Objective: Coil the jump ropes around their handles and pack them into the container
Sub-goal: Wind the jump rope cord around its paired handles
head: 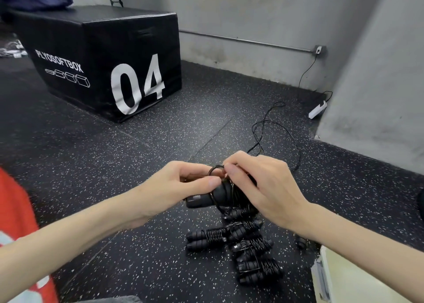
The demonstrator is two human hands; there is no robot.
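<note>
Item: jump rope in hand (207,198). Black handles held level above the floor, between both hands, so the cord can be laid round them without snagging on the pile below.

Left hand (183,184): fingers and thumb curled round the handles, acting as the steady grip.

Right hand (259,183): fingertips pinching a small loop of cord (215,168) at the top of the handles, apparently to guide or tuck a turn; the exact finger hold under the palm is hidden.

Loose cord (275,130): trails away over the speckled rubber floor (114,165) toward the wall, slack, so it likely feeds freely as the winding goes on. Much remains unwound.

Finished ropes (241,247): several bundles, at least 4, cords wrapped tight round their handles, heaped on the floor directly below the hands, probably staged for packing together.

Container (339,277): pale edge at lower right, near the heap; presumably the container, contents not visible.

Other: black foam box marked 04 (110,57), well apart, upper left.
</note>
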